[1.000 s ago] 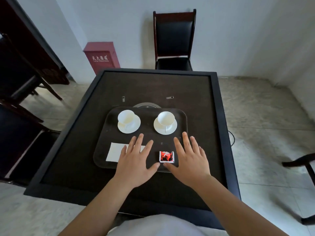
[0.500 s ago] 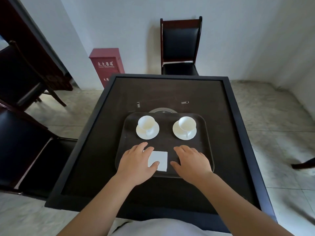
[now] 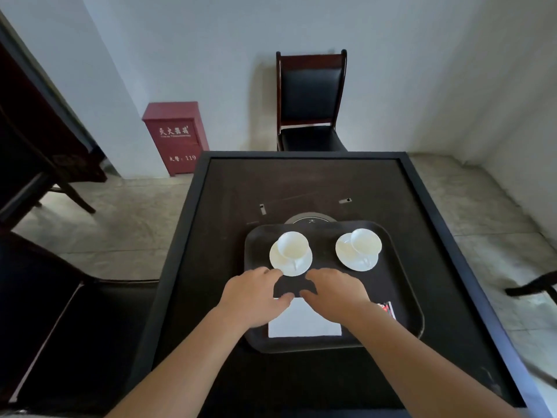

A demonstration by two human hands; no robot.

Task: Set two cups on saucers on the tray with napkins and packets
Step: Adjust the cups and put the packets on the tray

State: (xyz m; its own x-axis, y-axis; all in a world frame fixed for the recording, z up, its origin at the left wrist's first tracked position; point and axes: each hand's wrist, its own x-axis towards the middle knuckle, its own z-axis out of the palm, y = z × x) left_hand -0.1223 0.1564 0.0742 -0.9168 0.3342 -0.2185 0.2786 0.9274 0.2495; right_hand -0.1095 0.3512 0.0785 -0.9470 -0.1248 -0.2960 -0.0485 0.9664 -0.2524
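A dark square bench (image 3: 301, 191) with a raised black rim fills the middle of the view, and a black chair (image 3: 310, 101) stands against the wall past its far edge, with a red box (image 3: 176, 137) on the floor to the left of it. On the bench lies a dark tray (image 3: 404, 297) with rounded corners. At the far side of the tray sit two white saucers, the left saucer (image 3: 291, 262) and the right saucer (image 3: 357, 260), well apart, each bearing a white cup: the left cup (image 3: 292, 244) and the right cup (image 3: 366, 241). A white napkin (image 3: 304, 322) lies flat at the near side of the tray, partly under both wrists. The left hand (image 3: 254, 292) and the right hand (image 3: 336, 289) hang over the tray between saucers and napkin, fingers loosely curled, each grip empty; left fingertips lie just beside the left saucer. A red packet (image 3: 385, 307) peeks out beside the right wrist.
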